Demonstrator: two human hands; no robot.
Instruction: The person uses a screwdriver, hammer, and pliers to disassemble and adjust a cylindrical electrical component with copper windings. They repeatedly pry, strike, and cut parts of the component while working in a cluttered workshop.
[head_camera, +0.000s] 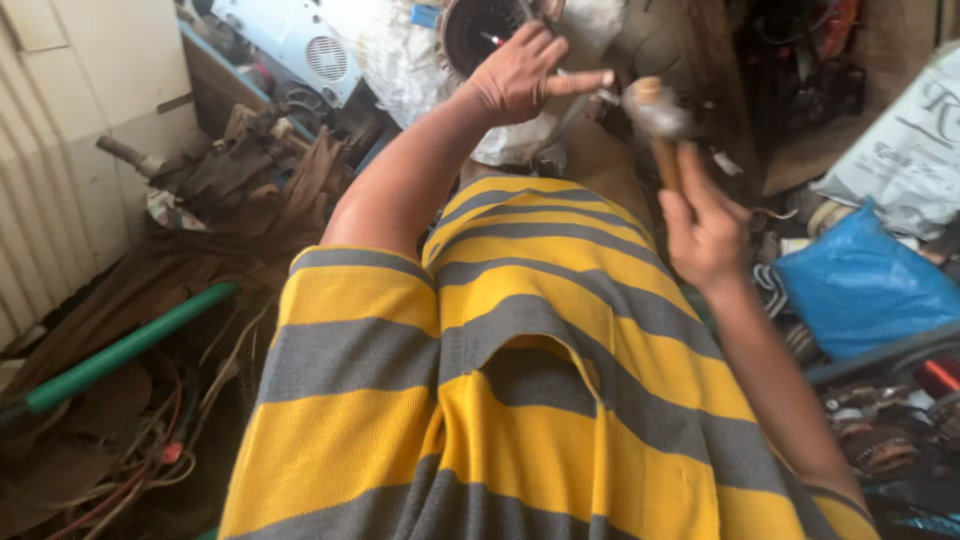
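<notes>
Wooden-handled hammer (655, 120) gripped raised in right hand (705, 235); left hand (520, 75) steadies metal rod (570, 110) against round motor housing (480, 30); striking apparently under way, unfinished.

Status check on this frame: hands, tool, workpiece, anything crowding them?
Right hand gripping wooden-handled hammer, head raised and blurred. Left hand steadying a thin metal tool beside round dark motor housing. Blue plastic bag at right, apart.

On my far right I see a pale grey printed sack (905, 150) slumped against the clutter, dark lettering across it (too tilted to matter). Just below it lies a crumpled blue plastic bag (860, 285). Top centre, a white woven sack (400, 55) bulges behind the raised hand.
</notes>
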